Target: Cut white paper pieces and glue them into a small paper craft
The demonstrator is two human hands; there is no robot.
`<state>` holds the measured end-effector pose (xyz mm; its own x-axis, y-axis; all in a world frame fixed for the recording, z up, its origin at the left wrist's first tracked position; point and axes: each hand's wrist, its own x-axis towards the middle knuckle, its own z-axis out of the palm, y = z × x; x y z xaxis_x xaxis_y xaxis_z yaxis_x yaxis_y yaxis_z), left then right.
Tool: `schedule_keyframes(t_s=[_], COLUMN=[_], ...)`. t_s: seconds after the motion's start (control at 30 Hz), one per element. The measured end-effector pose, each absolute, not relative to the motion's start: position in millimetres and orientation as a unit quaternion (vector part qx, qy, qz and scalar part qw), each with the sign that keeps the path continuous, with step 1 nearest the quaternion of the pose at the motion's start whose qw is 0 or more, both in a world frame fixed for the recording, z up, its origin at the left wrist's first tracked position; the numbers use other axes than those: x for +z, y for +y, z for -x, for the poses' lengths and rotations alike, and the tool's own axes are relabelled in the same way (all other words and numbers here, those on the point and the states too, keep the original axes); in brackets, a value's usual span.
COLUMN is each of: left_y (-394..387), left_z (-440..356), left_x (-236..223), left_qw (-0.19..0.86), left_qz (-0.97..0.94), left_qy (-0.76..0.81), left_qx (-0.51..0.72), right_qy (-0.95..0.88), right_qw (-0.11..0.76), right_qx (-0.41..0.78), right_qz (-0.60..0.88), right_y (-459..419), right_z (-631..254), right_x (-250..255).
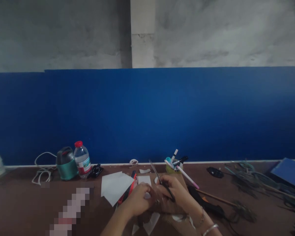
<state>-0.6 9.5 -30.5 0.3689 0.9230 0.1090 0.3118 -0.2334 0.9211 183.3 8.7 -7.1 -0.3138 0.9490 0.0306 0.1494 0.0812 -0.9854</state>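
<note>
My right hand (pixel 174 191) is closed round a pair of scissors (pixel 165 185), its blades pointing up and to the left. Close beside it, my left hand (pixel 143 198) has its fingers curled together at a small white piece (pixel 147 195) that looks like paper. Under and around both hands lies a brown cardboard sheet (pixel 180 179). White paper scraps (pixel 151 223) are scattered near my wrists, with another scrap (pixel 145 171) beyond my fingers. Left of my left hand, white sheets (pixel 116 186) overlap a red and black tool (pixel 130 188), partly hidden.
A pen holder (pixel 171 168) with several pens stands behind my right hand. At left are a water bottle (pixel 82 160), a green container (pixel 67 168) and a white cable (pixel 41 172). Tangled wires (pixel 253 180) and a blue folder (pixel 290 172) lie right. A blue panel (pixel 147 114) rises behind.
</note>
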Motion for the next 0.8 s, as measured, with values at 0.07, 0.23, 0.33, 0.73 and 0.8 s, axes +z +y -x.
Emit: schedule_keyframes(t_s=[0.07, 0.23, 0.33, 0.73, 0.8], left_y=[15.1, 24.5, 21.8, 16.9, 16.1], left_z=[5.0, 16.7, 17.2, 15.3, 14.1], left_x=[-32.1, -34.8, -34.2, -29.7, -25.9], left_qw=[0.327, 0.148, 0.127, 0.125, 0.143], left_qz=[-0.757, -0.792, -0.811, -0.81, -0.812], left_qy=[0.445, 0.532, 0.53, 0.544, 0.541], left_qx=[0.35, 0.261, 0.212, 0.181, 0.165], right_qy=[-0.623, -0.622, -0.627, -0.62, -0.619], right_qw=[0.389, 0.383, 0.377, 0.391, 0.386], right_qx=[0.51, 0.503, 0.501, 0.479, 0.471], right_qz=[0.447, 0.462, 0.463, 0.483, 0.496], right_y=[8.7, 8.6, 8.9, 12.1, 12.1], right_z=[-183.2, -182.1, -182.1, -182.2, -181.5], right_x=[-7.2, -9.6, -10.9, -15.5, -14.6])
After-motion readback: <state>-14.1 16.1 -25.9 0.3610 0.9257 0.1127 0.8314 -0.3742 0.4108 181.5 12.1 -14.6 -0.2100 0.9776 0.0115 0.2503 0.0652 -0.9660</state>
